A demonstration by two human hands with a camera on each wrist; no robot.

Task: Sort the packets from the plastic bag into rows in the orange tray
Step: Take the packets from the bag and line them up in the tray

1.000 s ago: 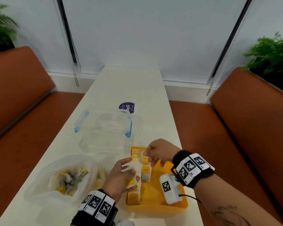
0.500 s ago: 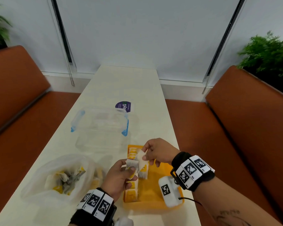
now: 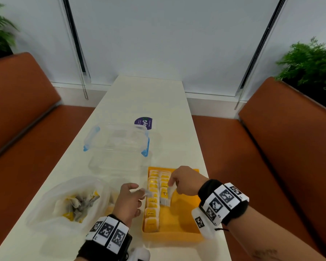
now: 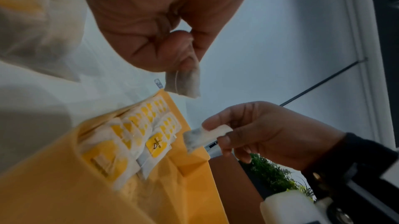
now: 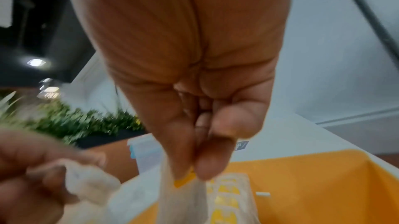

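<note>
The orange tray lies near the table's front right and holds two rows of yellow-and-white packets along its left side. My right hand hovers over the second row and pinches a white packet that hangs down from thumb and forefinger; the right wrist view shows this packet too. My left hand is at the tray's left edge, pinching another small packet, which the left wrist view shows as a packet dangling from the fingertips. The plastic bag sits left of it with several packets inside.
A clear container with blue clips stands behind the tray, with a clear lid in front of it. A purple sticker lies further back. Orange benches flank the narrow white table.
The hands, close together over the tray before, have parted. The right one has carried its packet down toward the second row; the left one has drawn back left with its own packet.
</note>
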